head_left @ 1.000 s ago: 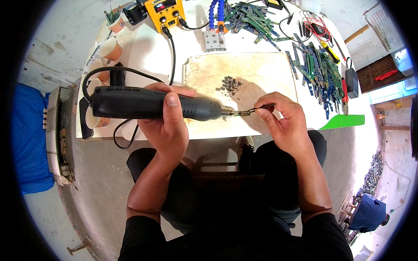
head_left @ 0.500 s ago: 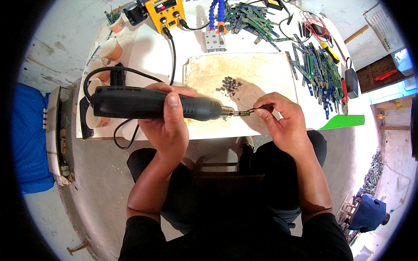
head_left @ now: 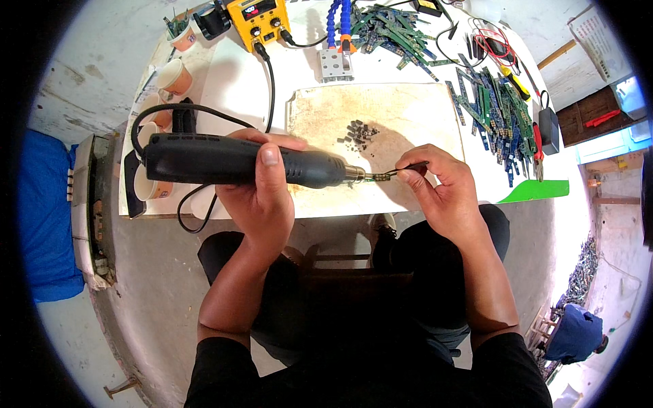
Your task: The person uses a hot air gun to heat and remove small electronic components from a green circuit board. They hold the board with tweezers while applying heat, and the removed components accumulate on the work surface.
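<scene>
My left hand (head_left: 264, 194) is wrapped round a black hot-air gun (head_left: 197, 160), held level with its metal nozzle pointing right. Just off the nozzle is a small narrow circuit board strip (head_left: 382, 177), partly hidden by the nozzle. Between thumb and fingers, my right hand (head_left: 445, 190) pinches dark tweezers (head_left: 413, 167), whose tips reach the strip. Whether the tips grip the strip or only touch it, I cannot tell. Beyond the nozzle, a small heap of black chips (head_left: 360, 133) lies on a stained, light-coloured board (head_left: 422, 112).
A yellow soldering station (head_left: 257, 24) stands at the back, its cable running to the gun. Circuit strips (head_left: 500, 122) are piled at right and far back. Paper cups (head_left: 175, 77) line the left edge. Pliers (head_left: 538, 149) lie at right. A co-worker (head_left: 575, 333) sits far right.
Almost nothing differs. The gun and my left hand have shifted very slightly; the right hand and tweezers stay in place.
</scene>
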`<state>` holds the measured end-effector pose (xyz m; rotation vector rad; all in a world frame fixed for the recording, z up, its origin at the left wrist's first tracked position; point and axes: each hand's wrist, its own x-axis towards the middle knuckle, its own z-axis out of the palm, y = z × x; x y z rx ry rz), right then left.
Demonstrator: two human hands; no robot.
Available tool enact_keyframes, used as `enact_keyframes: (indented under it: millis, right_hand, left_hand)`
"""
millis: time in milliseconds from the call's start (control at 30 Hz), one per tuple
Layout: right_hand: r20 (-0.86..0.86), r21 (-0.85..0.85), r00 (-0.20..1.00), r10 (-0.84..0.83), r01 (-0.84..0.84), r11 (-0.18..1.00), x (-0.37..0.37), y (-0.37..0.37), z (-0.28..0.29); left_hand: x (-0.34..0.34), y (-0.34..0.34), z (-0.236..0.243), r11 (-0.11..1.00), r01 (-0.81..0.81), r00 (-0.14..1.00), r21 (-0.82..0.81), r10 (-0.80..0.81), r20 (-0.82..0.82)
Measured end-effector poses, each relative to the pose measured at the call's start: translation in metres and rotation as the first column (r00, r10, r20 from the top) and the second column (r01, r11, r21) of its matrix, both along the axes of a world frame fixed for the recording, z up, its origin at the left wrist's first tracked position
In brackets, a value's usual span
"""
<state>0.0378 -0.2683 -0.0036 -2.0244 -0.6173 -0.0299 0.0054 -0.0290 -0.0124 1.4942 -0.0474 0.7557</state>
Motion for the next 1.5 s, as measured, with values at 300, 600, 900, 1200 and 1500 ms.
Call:
enact_keyframes:
  millis: [300,600,900,1200,1500]
  right_hand:
    - [0.005,-0.01,1.0,-0.019,0.019,1.0,-0.001,0.001,0.0]
    - [0.004,0.004,0.999,-0.034,0.034,0.999,0.0,0.001,-0.003]
    - [-0.048,-0.053,0.998,-0.047,0.044,0.998,-0.002,0.0,0.006]
    - [-0.057,-0.018,0.996,-0.066,0.065,0.998,-0.002,0.001,0.0]
    - [-0.051,-0.026,0.997,-0.061,0.06,0.998,-0.001,0.0,-0.001]
  left_hand:
    - [0.0,-0.001,0.0,1.0,-0.016,1.0,0.003,0.016,-0.008]
    - [-0.001,-0.002,0.001,0.999,-0.011,1.0,-0.031,0.01,-0.029]
    - [-0.001,-0.002,0.004,1.0,-0.017,1.0,-0.009,0.017,-0.026]
    - [-0.001,0.001,0.003,1.0,0.001,0.999,-0.016,-0.002,-0.039]
    - [0.0,0.0,0.002,1.0,0.004,1.0,-0.011,-0.004,-0.028]
